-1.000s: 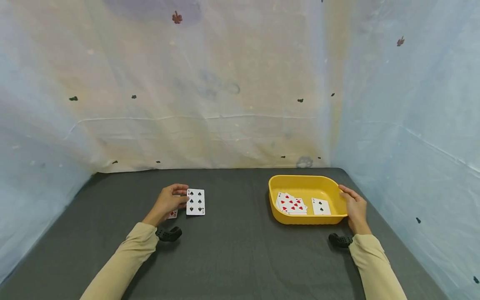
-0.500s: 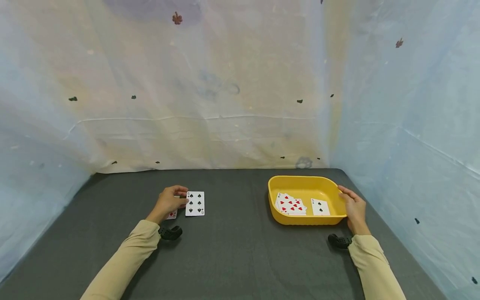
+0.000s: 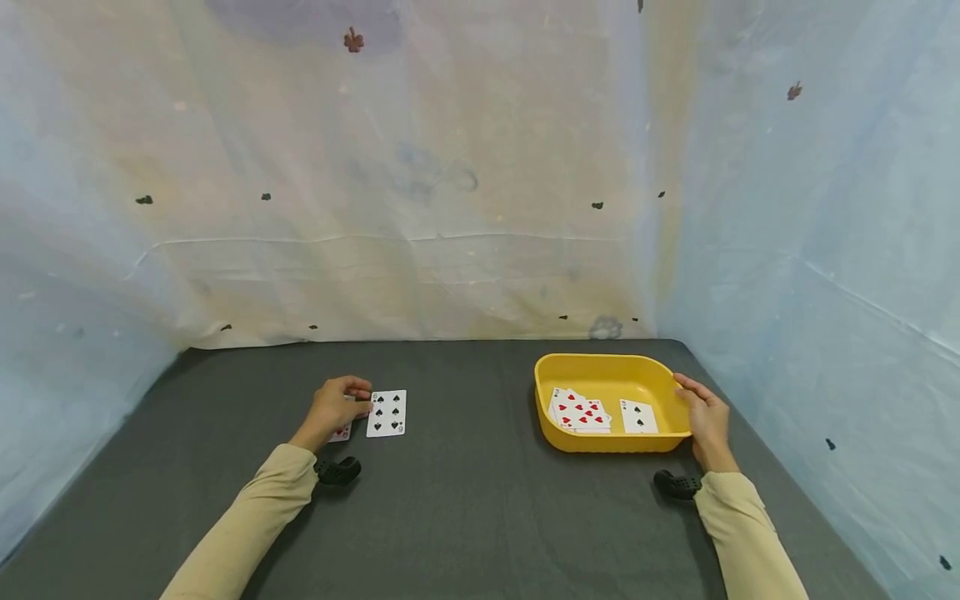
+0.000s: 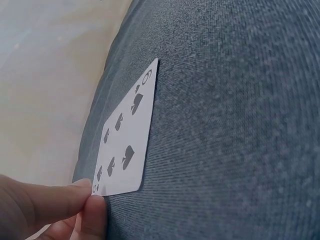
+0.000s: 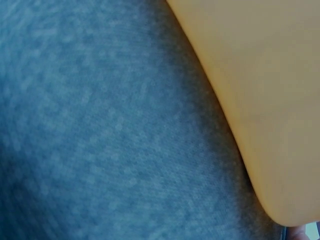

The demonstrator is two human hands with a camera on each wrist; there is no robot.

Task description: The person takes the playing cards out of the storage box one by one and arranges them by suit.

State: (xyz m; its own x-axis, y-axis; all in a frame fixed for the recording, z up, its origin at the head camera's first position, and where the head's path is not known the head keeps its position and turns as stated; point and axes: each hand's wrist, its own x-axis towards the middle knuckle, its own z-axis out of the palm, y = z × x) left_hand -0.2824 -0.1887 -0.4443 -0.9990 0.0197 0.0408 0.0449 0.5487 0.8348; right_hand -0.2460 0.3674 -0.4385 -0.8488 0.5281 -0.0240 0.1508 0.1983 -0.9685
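The left hand (image 3: 335, 406) pinches the corner of the nine of spades (image 3: 387, 413), flat on the table (image 3: 465, 500). The right hand (image 3: 702, 417) curls around the yellow tray (image 3: 600, 442), keeping it steady.

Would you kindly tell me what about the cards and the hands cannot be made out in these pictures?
- Red card under the left hand, head view: mostly covered by the hand, rank unreadable.
- Red cards fanned in the yellow tray, head view: they overlap and are too small to count.
- Right hand, right wrist view: almost wholly cut off by the frame's bottom edge.
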